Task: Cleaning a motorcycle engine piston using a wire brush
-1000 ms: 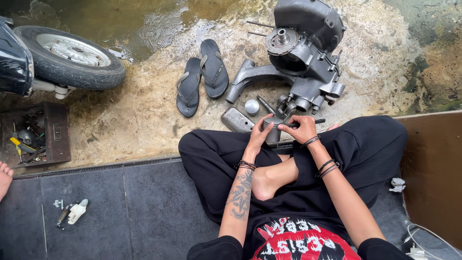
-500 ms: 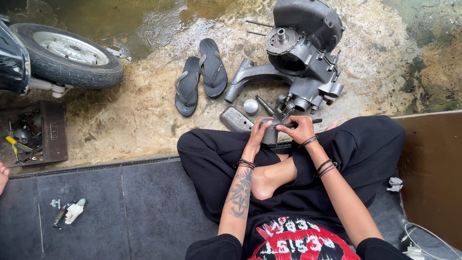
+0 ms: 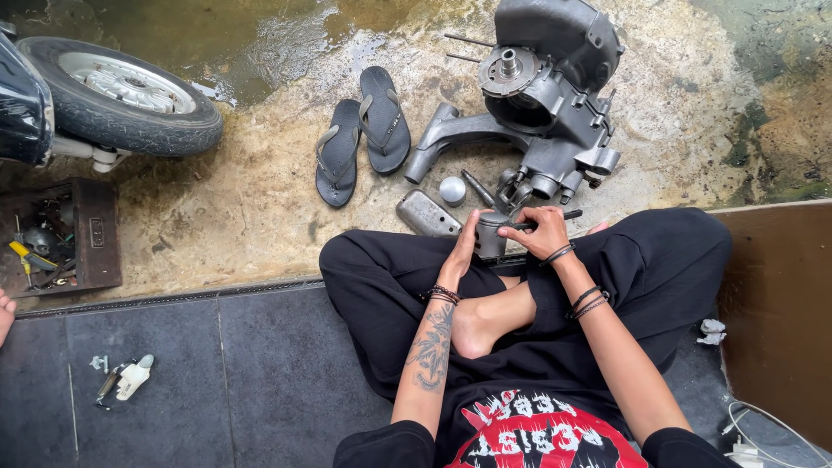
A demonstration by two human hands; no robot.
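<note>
I sit cross-legged in black trousers on dark floor tiles. My left hand (image 3: 462, 250) is pressed flat against the side of a small grey metal cylinder (image 3: 490, 234) that stands on my knee. Over its top, my right hand (image 3: 542, 232) grips a thin dark tool (image 3: 565, 216) that points to the right. Just beyond my hands, on the concrete, lies a grey scooter engine block (image 3: 546, 95) with its swing arm toward the left. A small round metal part (image 3: 451, 190) and an oblong grey cover (image 3: 425, 212) lie beside it.
A pair of dark flip-flops (image 3: 362, 133) lies left of the engine. A scooter wheel (image 3: 121, 95) is at the upper left, above a rusty open toolbox (image 3: 65, 234). A small white part (image 3: 128, 379) lies on the tiles. Wet ground is at the top, a brown board (image 3: 780, 312) at right.
My hands stay on the cylinder; the right hand has shifted a little over its top with the tool. The view has drifted slightly.
</note>
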